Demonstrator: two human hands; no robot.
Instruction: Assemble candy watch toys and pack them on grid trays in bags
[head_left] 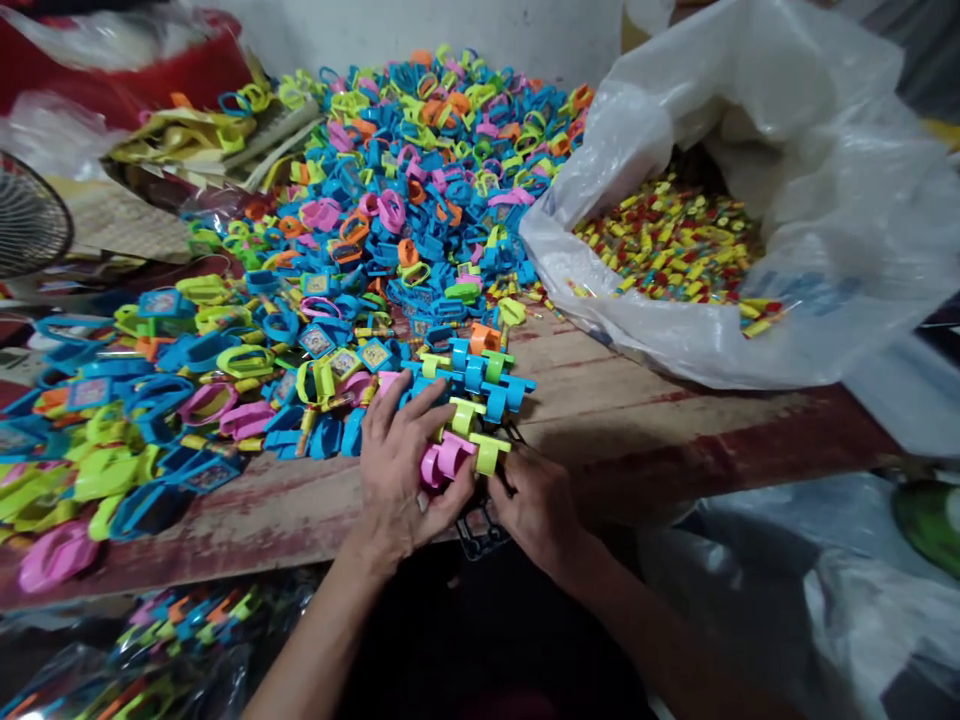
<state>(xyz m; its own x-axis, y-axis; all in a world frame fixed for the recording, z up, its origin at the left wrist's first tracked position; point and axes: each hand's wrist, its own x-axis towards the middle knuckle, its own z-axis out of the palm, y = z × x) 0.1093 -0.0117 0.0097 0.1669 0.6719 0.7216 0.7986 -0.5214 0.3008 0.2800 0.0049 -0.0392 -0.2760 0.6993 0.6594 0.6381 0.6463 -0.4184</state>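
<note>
Toys by the hundred, in blue, yellow-green, pink and orange, crowd a worn wooden table (600,375) as I watch from afar through the head camera. At the front edge, nearest the wearer, rows of ring-shaped pieces (474,374) stand close together, partly over a black frame (480,532). The left hand (397,450) lies across their left side, fingers parted and thumb against a pink one, hiding several from me; how firmly it grips I cannot tell. The right hand (540,505) is curled at the near right corner, fingertips beside a yellow-green piece, and whether they pinch anything I cannot tell.

Loose watch-shaped toys (247,362), some with square picture faces, press up to the rows from the left and run on to the table's left end. Behind rises a large heap (420,190) of the same bright plastic, banked toward a pale wall (427,30). To the right, a white plastic sack (675,338) gapes open, taking up the back corner, with small yellow and red pieces (667,245) inside and a few spilled by its mouth. A fan (30,215) and a red bag (180,85) hem in the left; below the table edge, clear bags (195,622) hold more colored pieces.
</note>
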